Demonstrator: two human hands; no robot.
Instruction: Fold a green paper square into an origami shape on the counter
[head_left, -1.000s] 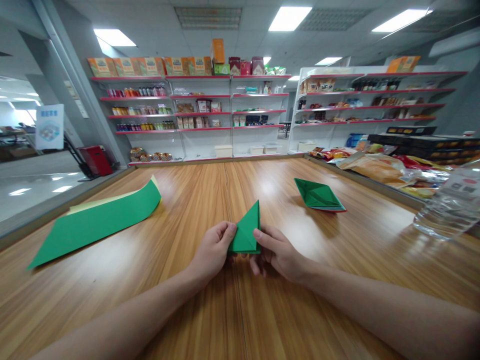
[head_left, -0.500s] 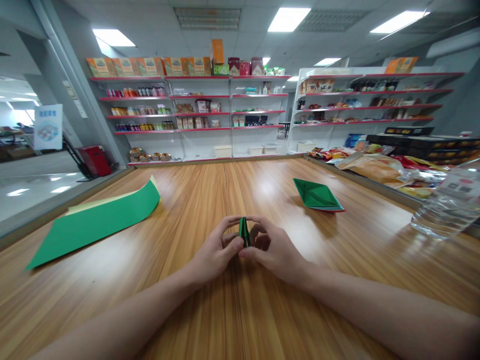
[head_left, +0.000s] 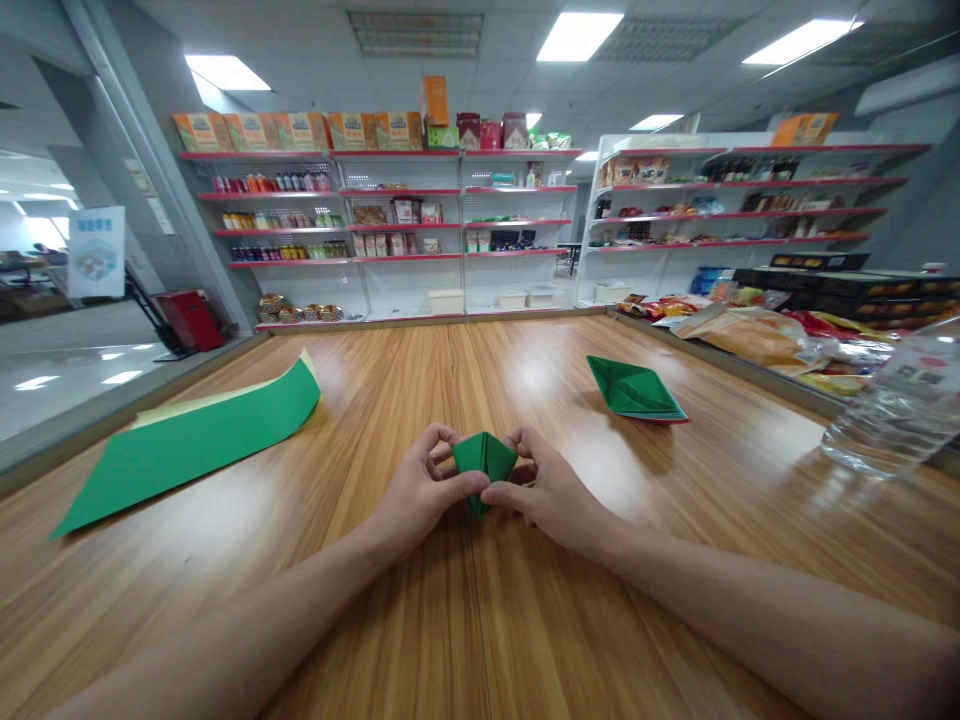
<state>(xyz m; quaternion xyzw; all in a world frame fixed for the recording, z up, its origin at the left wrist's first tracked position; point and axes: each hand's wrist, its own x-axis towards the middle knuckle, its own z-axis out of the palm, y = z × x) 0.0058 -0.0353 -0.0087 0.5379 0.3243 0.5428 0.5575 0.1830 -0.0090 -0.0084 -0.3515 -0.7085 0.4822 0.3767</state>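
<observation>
Between my two hands is a small piece of folded green paper (head_left: 486, 453), its front faces spread into a diamond shape with a crease down the middle. My left hand (head_left: 426, 485) grips its left side, thumb across the front and fingers behind. On the right side my right hand (head_left: 551, 490) pinches it in the same way, the two thumb tips close together at the centre. Farther right on the table lies a stack of folded paper (head_left: 636, 390), green on top with white and red edges below. Green paper sheets (head_left: 195, 450) with yellow ones beneath lie at the left, one end curling up.
The wooden table (head_left: 360, 640) has a raised rim. A clear plastic bottle (head_left: 892, 400) stands at the right edge. Beyond that rim are snack packets (head_left: 742, 335) and black boxes (head_left: 847, 290). Stocked shelves (head_left: 405, 225) line the back.
The folded green paper was seen narrow and edge-on; now its faces are spread towards me. My hands have moved slightly apart, with the thumbs now across its front.
</observation>
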